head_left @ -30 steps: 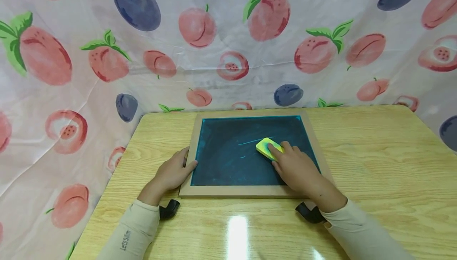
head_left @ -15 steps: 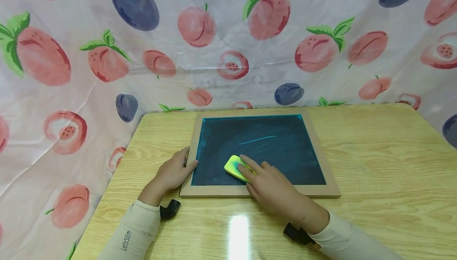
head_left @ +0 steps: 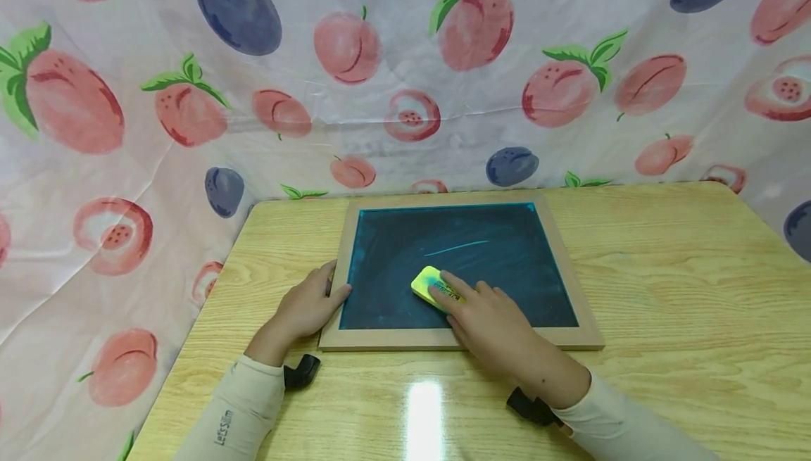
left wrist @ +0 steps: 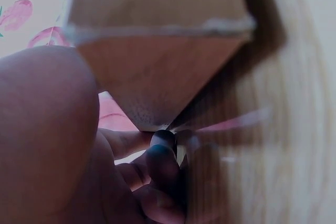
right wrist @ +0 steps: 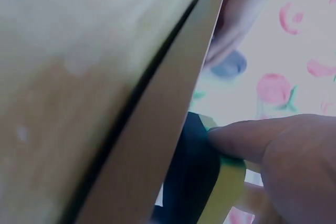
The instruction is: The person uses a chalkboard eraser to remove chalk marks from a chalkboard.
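A small chalkboard (head_left: 380, 257) with a wooden frame (head_left: 393, 339) lies on the table, bearing one thin light-blue line (head_left: 456, 248) and faint smears. On its left side, my left hand (head_left: 312, 302) grips the frame, thumb on top and the other fingers at the outer edge. In the left wrist view those fingers (left wrist: 134, 177) curl beside the frame's corner (left wrist: 157, 72). My right hand (head_left: 494, 324) holds a yellow board eraser (head_left: 429, 283) flat against the board's lower middle. The right wrist view shows the eraser's dark felt side (right wrist: 191, 166) and my thumb (right wrist: 241, 135) pressing it.
The light wood-grain table (head_left: 671, 292) extends around the board. A cloth with a fruit print (head_left: 405, 39) hangs behind and along the left. Black wrist mounts (head_left: 302, 371) sit at both cuffs.
The eraser went from the board's right-middle down and left, then slightly back up and right. A short blue mark near the middle has disappeared. My left hand stays still.
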Tool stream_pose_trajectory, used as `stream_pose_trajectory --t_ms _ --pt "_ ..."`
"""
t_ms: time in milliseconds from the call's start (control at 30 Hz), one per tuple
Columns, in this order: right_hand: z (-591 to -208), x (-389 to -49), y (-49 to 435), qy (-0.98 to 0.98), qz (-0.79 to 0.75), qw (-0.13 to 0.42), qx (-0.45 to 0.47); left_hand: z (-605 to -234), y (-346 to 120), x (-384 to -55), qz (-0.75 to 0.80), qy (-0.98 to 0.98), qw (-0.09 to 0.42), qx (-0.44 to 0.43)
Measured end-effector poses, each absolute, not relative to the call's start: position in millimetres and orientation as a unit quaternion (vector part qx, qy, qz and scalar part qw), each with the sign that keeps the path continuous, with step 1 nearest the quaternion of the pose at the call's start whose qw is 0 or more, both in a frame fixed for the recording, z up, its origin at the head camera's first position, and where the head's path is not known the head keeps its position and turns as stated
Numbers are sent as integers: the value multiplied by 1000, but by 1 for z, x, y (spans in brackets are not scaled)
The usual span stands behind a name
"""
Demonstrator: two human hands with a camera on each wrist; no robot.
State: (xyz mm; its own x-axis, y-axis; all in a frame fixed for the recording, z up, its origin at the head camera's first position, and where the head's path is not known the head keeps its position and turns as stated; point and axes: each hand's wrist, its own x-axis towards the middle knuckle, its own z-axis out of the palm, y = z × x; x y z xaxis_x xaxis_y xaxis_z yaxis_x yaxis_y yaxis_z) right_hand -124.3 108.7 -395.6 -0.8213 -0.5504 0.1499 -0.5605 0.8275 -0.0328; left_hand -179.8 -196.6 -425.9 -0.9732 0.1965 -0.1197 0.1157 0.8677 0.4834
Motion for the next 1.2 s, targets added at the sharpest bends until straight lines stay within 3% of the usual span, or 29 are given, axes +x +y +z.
stream_pose_trajectory --t_ms 267,600,1200 --pt "-397 -147 146 -971 19 100 216 -427 -197 -177 262 958 79 91" --pt "-392 -164 181 -988 24 82 128 -429 -199 -176 258 959 77 91" --pt "-397 -145 154 -973 27 93 209 -431 -196 -179 239 965 77 78"
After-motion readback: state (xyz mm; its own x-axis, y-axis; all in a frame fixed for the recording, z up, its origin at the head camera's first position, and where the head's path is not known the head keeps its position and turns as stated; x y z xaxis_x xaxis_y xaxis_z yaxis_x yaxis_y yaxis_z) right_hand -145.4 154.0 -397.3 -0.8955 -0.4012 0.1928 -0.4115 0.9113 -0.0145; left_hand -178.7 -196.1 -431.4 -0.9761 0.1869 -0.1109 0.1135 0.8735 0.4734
